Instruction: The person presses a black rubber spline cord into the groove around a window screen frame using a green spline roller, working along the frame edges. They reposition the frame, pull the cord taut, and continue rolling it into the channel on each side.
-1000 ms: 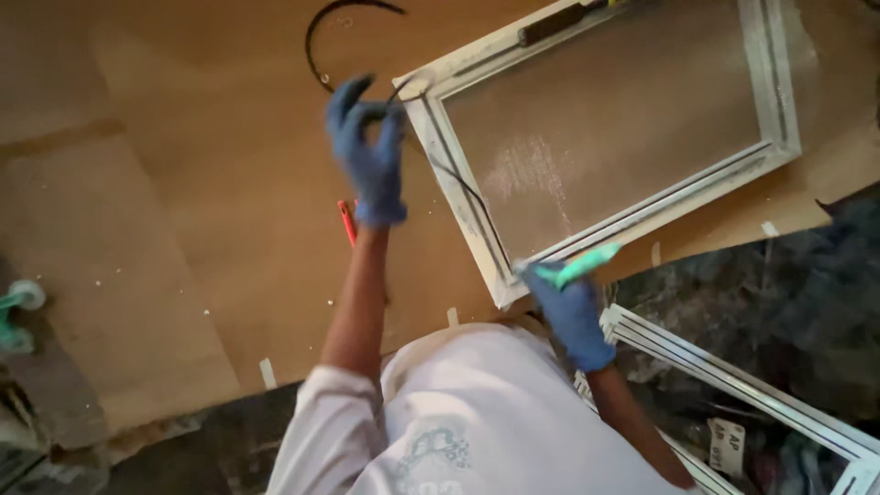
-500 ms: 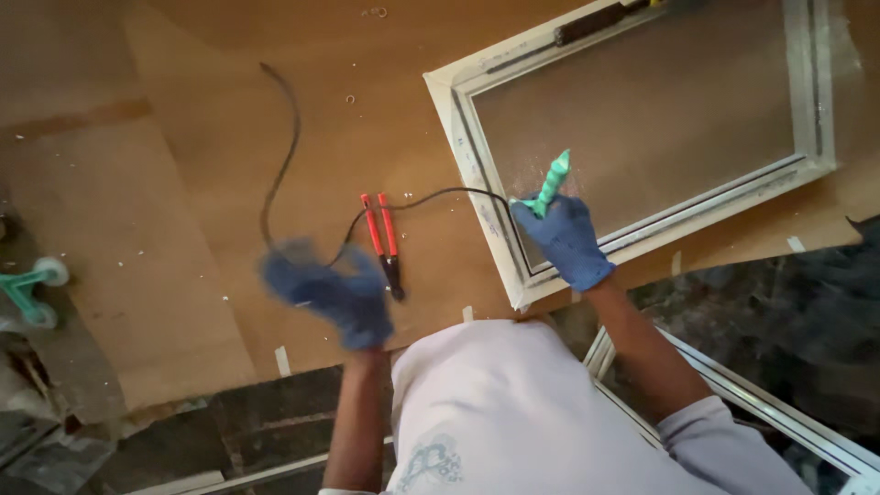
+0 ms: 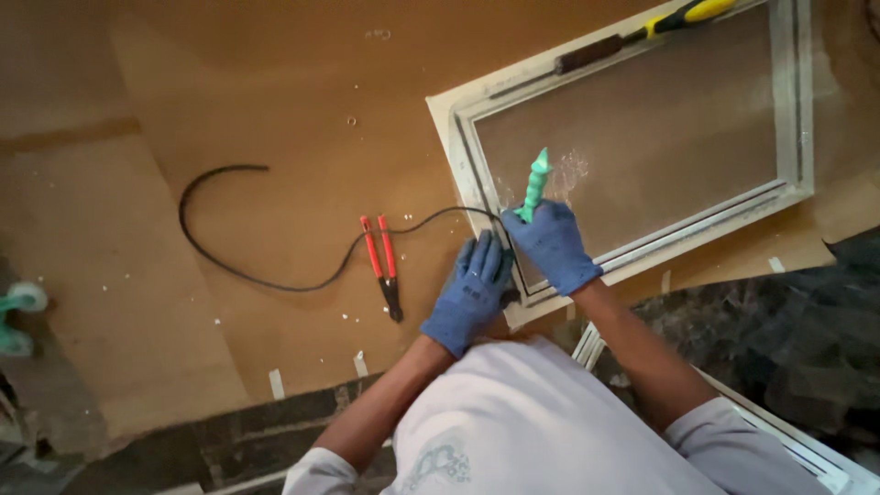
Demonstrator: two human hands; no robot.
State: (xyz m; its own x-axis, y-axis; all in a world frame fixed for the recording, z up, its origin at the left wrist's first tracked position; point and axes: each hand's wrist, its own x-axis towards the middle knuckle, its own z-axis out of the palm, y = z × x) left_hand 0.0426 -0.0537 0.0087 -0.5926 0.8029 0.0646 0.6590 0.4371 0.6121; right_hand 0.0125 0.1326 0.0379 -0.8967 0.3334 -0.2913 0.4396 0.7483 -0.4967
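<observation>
Black rubber cord (image 3: 275, 275) is trailing across the brown board (image 3: 183, 110) and running up into the near corner of a white screen frame (image 3: 463, 137), right where both my blue-gloved hands are meeting. My right hand (image 3: 550, 246) is closing in a fist around a green-handled tool (image 3: 533, 183), its handle sticking up beyond my knuckles and its working end hidden under the glove. My left hand (image 3: 472, 293) is lying flat, fingers spread, pressing on the cord at the frame corner just beside my right. Red-handled pliers (image 3: 383, 266) are lying a little further left of my left hand, close to the cord. A yellow-and-black tool (image 3: 642, 32) is resting on the frame's far edge, well beyond my grip. I am judging that the tool could slip off the groove and tear the mesh (image 3: 642, 137), or the loose cord could pull back out if my left palm lifts.
</observation>
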